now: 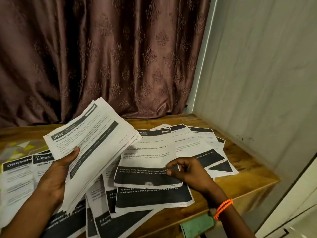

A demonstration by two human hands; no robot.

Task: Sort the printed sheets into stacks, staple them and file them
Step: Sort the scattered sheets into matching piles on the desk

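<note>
Head view: the left hand [56, 170] holds a thick stack of white printed sheets [91, 148] up over the brown wooden table [248, 179]. The right hand [190, 170] pinches the top loose white sheet [147, 158] near the table's right edge.

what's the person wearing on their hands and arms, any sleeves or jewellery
Both forearms are bare as far as the frame shows, with no sleeves. The left hand has no ring, watch or band visible. On the wrist of the right hand sits an orange beaded bracelet, wound in two strands. No gloves on either hand.
</note>
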